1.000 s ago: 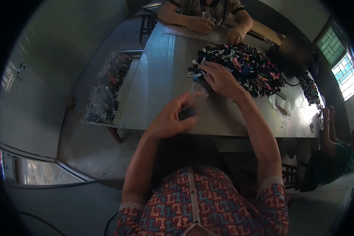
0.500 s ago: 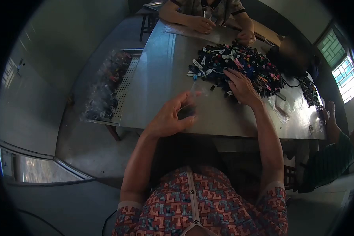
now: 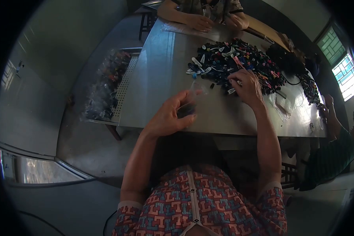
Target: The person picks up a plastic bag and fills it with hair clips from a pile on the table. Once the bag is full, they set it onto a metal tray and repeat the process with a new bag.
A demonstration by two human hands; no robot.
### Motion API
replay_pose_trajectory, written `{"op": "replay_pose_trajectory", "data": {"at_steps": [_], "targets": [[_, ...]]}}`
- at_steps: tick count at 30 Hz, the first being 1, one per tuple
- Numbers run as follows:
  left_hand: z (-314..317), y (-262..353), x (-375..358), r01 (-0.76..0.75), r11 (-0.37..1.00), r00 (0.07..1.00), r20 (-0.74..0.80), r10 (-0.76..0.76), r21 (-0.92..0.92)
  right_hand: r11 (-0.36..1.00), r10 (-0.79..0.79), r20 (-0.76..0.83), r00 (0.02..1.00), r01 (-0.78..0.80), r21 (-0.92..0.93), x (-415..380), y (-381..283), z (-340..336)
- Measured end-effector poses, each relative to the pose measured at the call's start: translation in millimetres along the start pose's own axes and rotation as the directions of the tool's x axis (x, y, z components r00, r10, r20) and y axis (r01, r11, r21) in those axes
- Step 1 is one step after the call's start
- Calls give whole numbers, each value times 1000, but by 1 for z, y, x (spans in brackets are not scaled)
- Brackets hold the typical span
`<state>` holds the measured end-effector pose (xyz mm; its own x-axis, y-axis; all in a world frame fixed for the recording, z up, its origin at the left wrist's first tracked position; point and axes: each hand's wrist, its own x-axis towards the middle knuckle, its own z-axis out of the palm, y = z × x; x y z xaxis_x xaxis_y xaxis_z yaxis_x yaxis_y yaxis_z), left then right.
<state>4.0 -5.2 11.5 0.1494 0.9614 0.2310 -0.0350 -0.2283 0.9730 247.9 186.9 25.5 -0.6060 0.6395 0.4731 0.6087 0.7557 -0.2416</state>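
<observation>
My left hand (image 3: 170,115) holds a small clear plastic bag (image 3: 191,95) upright above the near edge of the steel table (image 3: 161,78), thumb and fingers pinching its mouth. My right hand (image 3: 246,85) rests on the near side of a big heap of small coloured hair clips (image 3: 240,63), fingers curled and pinching a clip at the heap's edge. A few loose clips (image 3: 212,85) lie on the table between the bag and the heap.
A person (image 3: 200,15) sits across the table with both hands on a clear bag. Another person's arm (image 3: 334,126) is at the right end. Empty clear bags (image 3: 281,104) lie right of my hand. A crate of filled bags (image 3: 106,86) stands left of the table.
My right hand went from the heap's left end, near the bag, rightward along its near edge and now pinches a clip. My left hand kept the bag nearly still.
</observation>
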Motion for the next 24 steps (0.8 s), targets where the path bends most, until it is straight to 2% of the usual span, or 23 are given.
{"op": "replay_pose_trajectory", "data": {"at_steps": [2,4,11,13,14,16,17,19,20,22,24], "targets": [[2,3,0,21,999,1000,-7,-21,-32,999,16,38,999,-18,32,-4,-11,-3],[0,1,0,25,999,1000,2,-25,-23,1000,9,93,996,-7,-13,-7,-20,-4],[-1,0,0,8,999,1000,25,-7,-42,995,89,132,987,-93,20,-5,-16,4],[-1,-9,2,-25,1000,1000,1,25,-5,970,161,134,978,-181,162,-6,-24,-1],[-1,-12,2,-54,998,998,-19,55,32,971,155,136,979,-176,163,-5,-29,-4],[0,-8,1,-49,997,998,-28,51,56,880,226,146,963,-266,394,-4,-42,-15],[0,-7,1,-44,996,998,-31,47,79,880,223,146,964,-264,395,-6,-51,-22],[-6,-12,0,-32,998,999,4,32,61,736,143,126,982,-191,650,-10,-82,-41],[-7,-13,1,-20,999,999,40,18,41,736,146,126,981,-193,649,-13,-94,-48],[-3,-9,0,0,1000,1000,25,0,-21,756,-32,-11,999,31,654,-18,-117,-55],[-1,-8,0,18,997,1000,8,-18,-82,792,-82,-43,996,91,603,-17,-133,-56]]}}
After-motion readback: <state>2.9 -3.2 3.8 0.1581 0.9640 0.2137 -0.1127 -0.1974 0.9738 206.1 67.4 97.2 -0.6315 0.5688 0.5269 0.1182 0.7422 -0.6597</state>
